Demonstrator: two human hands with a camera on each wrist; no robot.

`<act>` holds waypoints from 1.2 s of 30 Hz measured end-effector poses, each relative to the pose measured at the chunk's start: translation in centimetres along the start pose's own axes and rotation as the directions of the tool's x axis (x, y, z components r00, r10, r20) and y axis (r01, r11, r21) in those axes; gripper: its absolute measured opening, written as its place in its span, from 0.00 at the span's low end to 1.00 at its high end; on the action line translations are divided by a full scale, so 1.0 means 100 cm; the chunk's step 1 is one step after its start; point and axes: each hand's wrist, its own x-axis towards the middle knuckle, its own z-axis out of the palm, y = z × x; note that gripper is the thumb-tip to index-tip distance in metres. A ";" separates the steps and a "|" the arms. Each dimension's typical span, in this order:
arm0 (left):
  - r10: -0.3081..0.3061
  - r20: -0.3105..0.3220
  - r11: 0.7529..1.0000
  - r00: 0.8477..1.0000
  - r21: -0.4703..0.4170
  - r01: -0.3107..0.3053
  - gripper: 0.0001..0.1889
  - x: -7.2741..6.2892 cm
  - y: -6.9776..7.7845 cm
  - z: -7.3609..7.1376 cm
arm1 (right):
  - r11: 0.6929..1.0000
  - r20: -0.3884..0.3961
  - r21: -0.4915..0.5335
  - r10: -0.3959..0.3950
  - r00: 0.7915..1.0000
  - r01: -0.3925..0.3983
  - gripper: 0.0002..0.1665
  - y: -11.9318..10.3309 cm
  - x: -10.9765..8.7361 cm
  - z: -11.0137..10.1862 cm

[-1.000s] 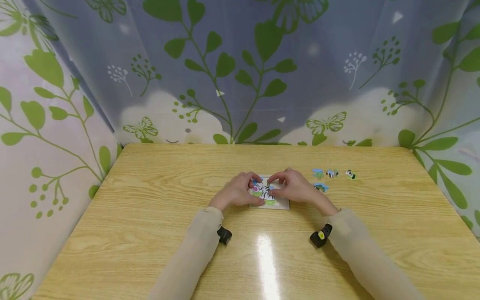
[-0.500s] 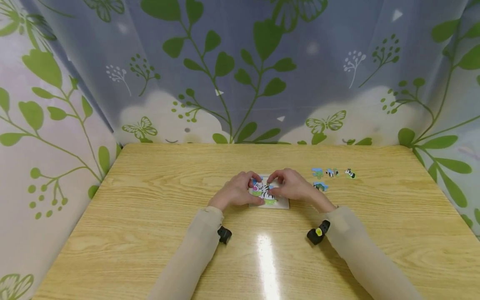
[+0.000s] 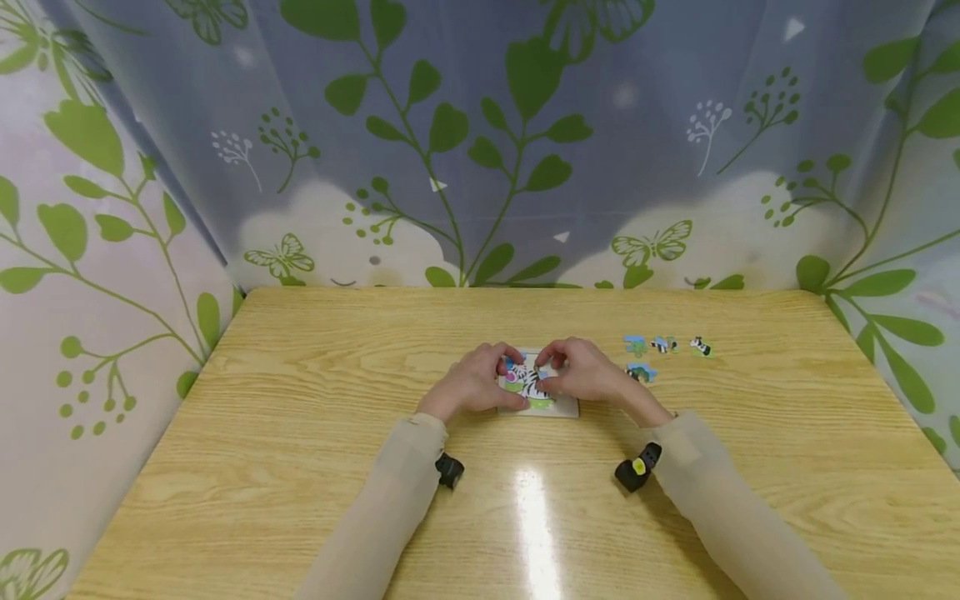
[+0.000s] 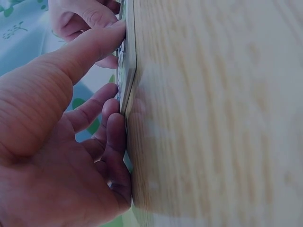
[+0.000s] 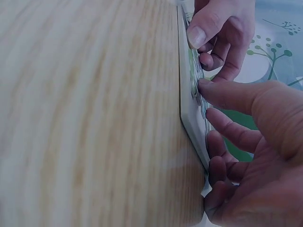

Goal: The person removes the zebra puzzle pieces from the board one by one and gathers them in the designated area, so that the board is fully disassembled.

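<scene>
A small pale puzzle board (image 3: 567, 409) lies on the table in the head view, with a zebra picture (image 3: 533, 385) of puzzle pieces on it. My left hand (image 3: 471, 382) holds the board from the left, thumb low on its face and fingers by its far side. In the left wrist view, the other fingers of the left hand (image 4: 71, 123) rest by the board's edge. From the right, thumb and forefinger of my right hand (image 3: 588, 372) pinch at a puzzle piece on the picture. The right wrist view shows the right hand (image 5: 255, 137) low over the board; its fingers partly hide the piece.
Several loose puzzle pieces lie right of the board: a blue-green one (image 3: 635, 347), a blue and black one (image 3: 663, 345), a panda piece (image 3: 701, 347) and another (image 3: 642, 373) near the right wrist. A patterned curtain (image 3: 480, 167) hangs behind the wooden table (image 3: 300, 467).
My right wrist has shifted slightly to the left and upward in the head view. Both hands keep their places on the board, and the loose pieces have not moved.
</scene>
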 end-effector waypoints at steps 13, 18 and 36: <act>-0.009 0.008 1.000 1.000 -0.009 0.009 0.32 0.001 0.001 -0.001 | 0.999 0.064 -0.033 0.008 0.998 -0.006 0.16 -0.010 0.003 -0.005; -0.012 0.010 1.000 1.000 -0.008 0.012 0.32 0.001 0.001 -0.001 | 0.999 0.097 -0.034 0.024 0.995 -0.021 0.18 -0.012 0.003 -0.007; -0.013 0.016 1.000 1.000 -0.013 0.014 0.32 0.003 0.000 0.000 | 1.000 -0.002 0.029 0.010 1.000 -0.010 0.17 -0.008 -0.002 0.002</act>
